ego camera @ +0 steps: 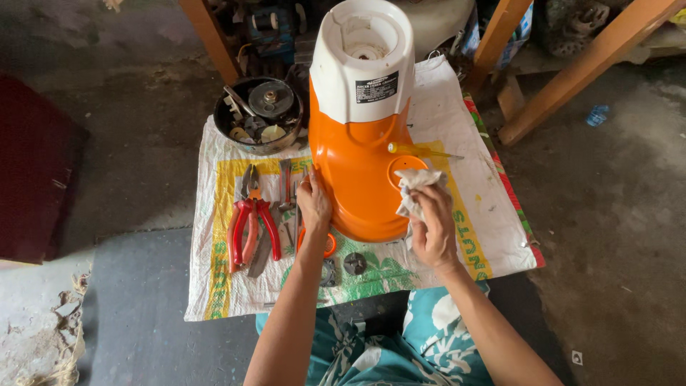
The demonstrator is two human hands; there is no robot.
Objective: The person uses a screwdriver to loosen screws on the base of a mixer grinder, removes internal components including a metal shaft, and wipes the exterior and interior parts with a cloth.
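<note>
The right hand [433,227] is closed around a crumpled white cloth [416,187], pinching it between thumb and fingers and pressing it against the lower right side of an orange and white mixer base [359,129], just beside a round recess in the orange shell. The left hand [313,201] lies flat against the left side of the same orange shell, fingers together and pointing up, holding nothing else and steadying the body.

The mixer base stands upright in the middle of a white woven sack [464,214] spread on the floor, its white top part facing up toward the camera. A yellow-handled screwdriver [421,151] lies on the sack just behind the cloth, touching the right side of the base. To the left of the left hand lie red-handled pliers [251,218] and several other slim metal tools [287,187], side by side. An orange ring [328,245] shows under the left wrist, and a small dark round part [355,263] sits near the front of the base. A dark metal bowl [257,114] full of loose parts rests at the sack's back left corner. Wooden table legs [564,78] rise behind on the right.
</note>
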